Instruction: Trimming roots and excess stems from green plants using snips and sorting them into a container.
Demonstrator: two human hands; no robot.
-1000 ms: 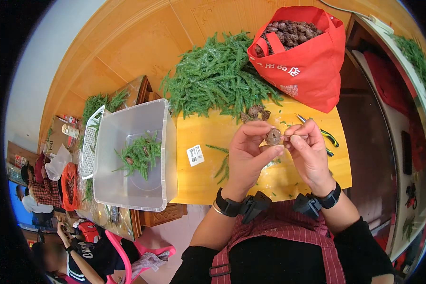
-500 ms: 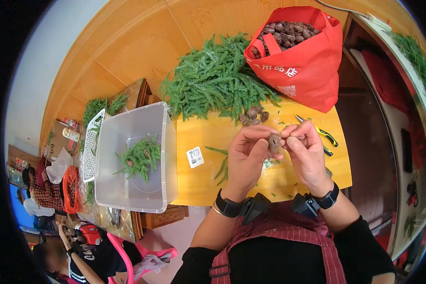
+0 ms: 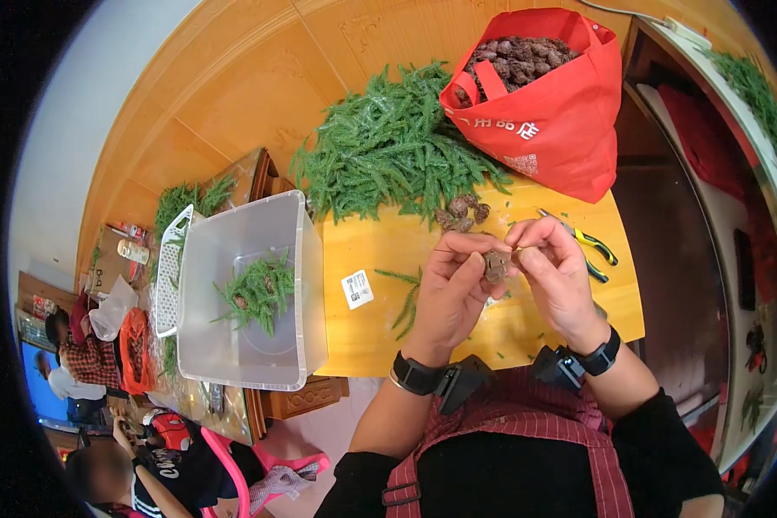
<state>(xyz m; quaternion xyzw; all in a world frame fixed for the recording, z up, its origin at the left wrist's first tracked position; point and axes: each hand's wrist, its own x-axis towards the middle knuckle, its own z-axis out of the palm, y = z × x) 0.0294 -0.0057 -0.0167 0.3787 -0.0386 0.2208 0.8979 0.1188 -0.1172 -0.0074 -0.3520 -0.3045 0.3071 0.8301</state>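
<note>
Over the yellow wooden table [image 3: 345, 337], my left hand [image 3: 451, 293] pinches a small brown pine cone [image 3: 495, 267] between thumb and fingers. My right hand [image 3: 563, 278] is closed at the cone's right side, its thumb and forefinger pressed on something thin and yellowish that I cannot make out. Just beyond my left fingers lie several loose pine cones [image 3: 459, 211]. A single green sprig [image 3: 408, 304] rests left of my left hand, partly hidden by it. Cutting pliers [image 3: 597, 248] with yellow and black handles lie beyond my right hand.
Artificial green sprigs [image 3: 388, 147] are heaped at the back, beside a red bag [image 3: 570, 129] full of pine cones. At left stands a clear plastic bin [image 3: 312, 293] holding sprigs with cones [image 3: 262, 292]. A white label card [image 3: 357, 289] lies near it. Other people sit farther left.
The pine cone has turned slightly in my left fingers. My right fingertips have shifted a little at its side. The view has tilted slightly.
</note>
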